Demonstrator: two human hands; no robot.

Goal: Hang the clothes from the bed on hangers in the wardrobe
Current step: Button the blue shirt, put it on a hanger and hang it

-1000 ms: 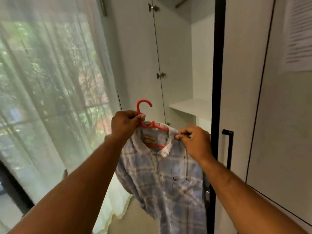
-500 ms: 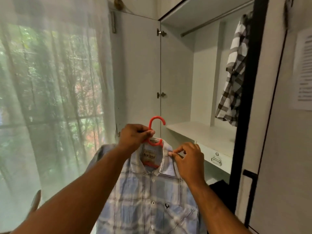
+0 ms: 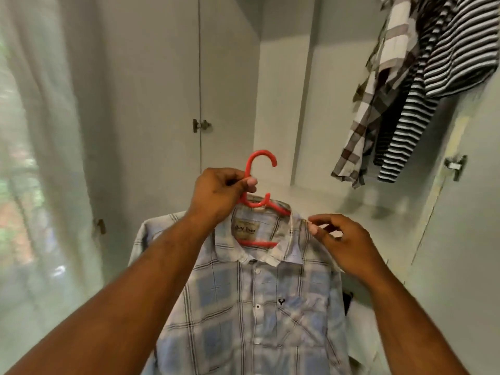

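Left hand (image 3: 221, 196): fingers curled round the neck of the red hanger (image 3: 261, 157), just under its hook, holding it up before the open wardrobe (image 3: 278, 104).
Right hand (image 3: 345, 246): thumb and forefinger close together at the shirt's right shoulder, beside the collar; whether they pinch the cloth cannot be told.
Blue plaid shirt (image 3: 257, 307): on the hanger, buttoned, front facing near, between the two forearms.
Far right: a brown check shirt (image 3: 374, 104) and a striped top (image 3: 449, 50) hang inside.
Left: sheer curtain (image 3: 40, 131).

sheer white curtain (image 3: 48, 131) hangs left; blurred green foliage (image 3: 16, 182) behind.
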